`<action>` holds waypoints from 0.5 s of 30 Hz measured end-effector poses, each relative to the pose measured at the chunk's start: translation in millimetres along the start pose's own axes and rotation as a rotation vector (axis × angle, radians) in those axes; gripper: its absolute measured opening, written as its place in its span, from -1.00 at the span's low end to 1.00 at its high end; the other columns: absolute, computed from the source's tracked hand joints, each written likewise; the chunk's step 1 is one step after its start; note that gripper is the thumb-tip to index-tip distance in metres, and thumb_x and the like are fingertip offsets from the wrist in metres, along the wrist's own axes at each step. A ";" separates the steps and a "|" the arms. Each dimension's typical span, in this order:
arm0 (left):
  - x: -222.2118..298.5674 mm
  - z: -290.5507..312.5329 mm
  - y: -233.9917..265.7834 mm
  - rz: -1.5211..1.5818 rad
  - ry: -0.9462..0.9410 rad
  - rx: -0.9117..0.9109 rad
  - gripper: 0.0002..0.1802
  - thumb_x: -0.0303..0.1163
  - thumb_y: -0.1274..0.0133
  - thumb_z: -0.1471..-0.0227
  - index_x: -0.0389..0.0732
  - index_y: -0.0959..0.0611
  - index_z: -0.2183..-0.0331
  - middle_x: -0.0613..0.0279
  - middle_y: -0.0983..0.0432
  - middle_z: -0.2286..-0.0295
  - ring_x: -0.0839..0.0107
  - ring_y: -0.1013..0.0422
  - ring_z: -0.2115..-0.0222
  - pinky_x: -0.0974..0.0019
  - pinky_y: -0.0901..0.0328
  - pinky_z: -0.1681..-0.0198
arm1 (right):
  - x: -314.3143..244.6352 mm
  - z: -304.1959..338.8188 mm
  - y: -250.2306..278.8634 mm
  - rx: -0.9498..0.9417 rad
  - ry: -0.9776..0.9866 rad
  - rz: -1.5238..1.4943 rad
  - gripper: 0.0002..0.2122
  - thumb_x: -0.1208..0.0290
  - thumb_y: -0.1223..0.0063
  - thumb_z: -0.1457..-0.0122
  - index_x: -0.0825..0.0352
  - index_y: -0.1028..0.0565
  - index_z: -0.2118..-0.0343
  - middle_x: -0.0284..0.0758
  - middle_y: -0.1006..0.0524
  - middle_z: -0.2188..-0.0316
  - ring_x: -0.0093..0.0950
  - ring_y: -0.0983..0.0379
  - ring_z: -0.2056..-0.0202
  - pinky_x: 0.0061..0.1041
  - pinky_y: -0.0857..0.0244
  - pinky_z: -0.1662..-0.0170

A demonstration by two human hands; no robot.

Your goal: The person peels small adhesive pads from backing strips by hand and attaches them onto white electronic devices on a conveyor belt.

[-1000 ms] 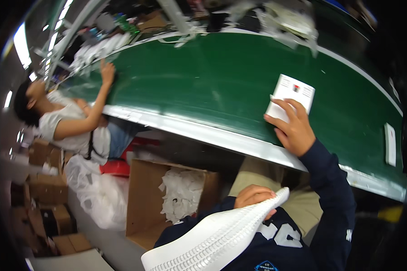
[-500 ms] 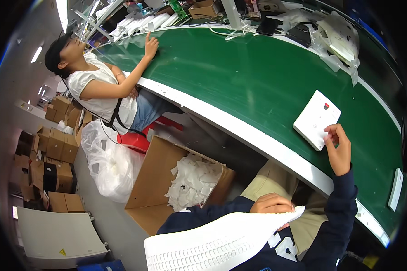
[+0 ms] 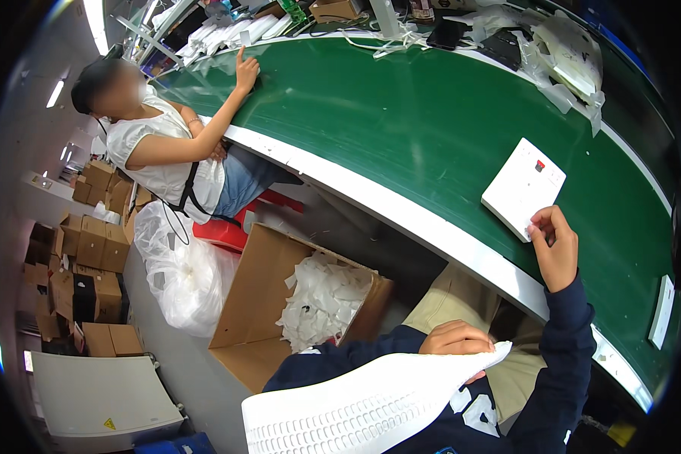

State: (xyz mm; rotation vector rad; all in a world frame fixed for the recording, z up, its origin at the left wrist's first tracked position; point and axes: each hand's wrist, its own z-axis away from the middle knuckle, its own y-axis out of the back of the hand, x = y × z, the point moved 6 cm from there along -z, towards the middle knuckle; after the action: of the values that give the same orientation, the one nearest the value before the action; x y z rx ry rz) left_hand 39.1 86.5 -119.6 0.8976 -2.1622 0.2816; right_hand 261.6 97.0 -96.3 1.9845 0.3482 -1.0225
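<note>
My left hand (image 3: 457,338) is closed on one end of a white sheet (image 3: 333,412) that carries rows of small oval outlines, like a sticker sheet. The sheet droops across my lap and left forearm. On the green belt lies a flat white box (image 3: 523,188) with a small red mark near its far corner. My right hand (image 3: 556,246) meets the box's near right edge, thumb and index finger pinched together. Whatever may be between those fingertips is too small to make out.
An open cardboard box (image 3: 253,291) holding white scraps (image 3: 321,299) stands left of my legs, beside a clear plastic bag (image 3: 185,284). A person (image 3: 166,144) sits farther along the belt (image 3: 371,121). A thin white piece (image 3: 661,312) lies at right; plastic-wrapped items (image 3: 567,57) line the far edge.
My right hand has shifted slightly left, toward the box's near corner. The white box sits a little farther up and left in view. My left hand keeps hold of the sheet.
</note>
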 end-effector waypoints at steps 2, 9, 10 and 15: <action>-2.0 0.5 0.5 0.008 0.009 -0.006 -0.65 -0.33 -0.30 0.22 -0.28 -0.60 0.34 0.12 -0.53 0.39 0.31 -0.47 0.49 0.37 -0.32 0.46 | -2.2 -1.4 -1.7 0.001 -0.023 -0.002 -0.88 0.67 -0.06 0.02 0.38 -0.39 0.41 -0.38 -0.43 0.55 -0.62 -0.26 0.55 -0.63 -0.14 0.46; -4.4 -0.4 8.4 0.015 0.009 0.002 -0.64 -0.33 -0.30 0.22 -0.28 -0.60 0.33 0.11 -0.53 0.40 0.32 -0.47 0.49 0.36 -0.32 0.46 | -22.5 -6.5 -11.7 -0.077 0.107 0.104 -0.88 0.70 -0.05 0.07 0.43 -0.44 0.42 -0.29 -0.45 0.50 -0.48 -0.33 0.54 -0.54 -0.22 0.43; -4.6 -0.1 9.7 0.012 0.010 0.005 -0.64 -0.32 -0.31 0.21 -0.28 -0.60 0.33 0.11 -0.53 0.40 0.31 -0.47 0.50 0.36 -0.32 0.46 | -23.9 -6.9 -12.7 -0.079 0.107 0.106 -0.88 0.70 -0.05 0.07 0.43 -0.44 0.42 -0.29 -0.45 0.50 -0.48 -0.33 0.54 -0.54 -0.22 0.43; -9.2 -0.9 12.5 0.027 0.005 0.012 -0.62 -0.31 -0.31 0.21 -0.28 -0.59 0.32 0.10 -0.54 0.40 0.31 -0.47 0.50 0.37 -0.32 0.46 | -23.5 -11.4 -16.9 -0.094 0.080 0.124 -0.90 0.70 -0.05 0.07 0.44 -0.47 0.44 -0.26 -0.46 0.49 -0.44 -0.37 0.53 -0.53 -0.24 0.42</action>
State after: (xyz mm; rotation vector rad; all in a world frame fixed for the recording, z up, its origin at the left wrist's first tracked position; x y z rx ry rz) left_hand 35.4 100.7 -124.6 0.8739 -2.1720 0.3097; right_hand 243.3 119.2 -84.3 1.9400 0.3074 -0.8357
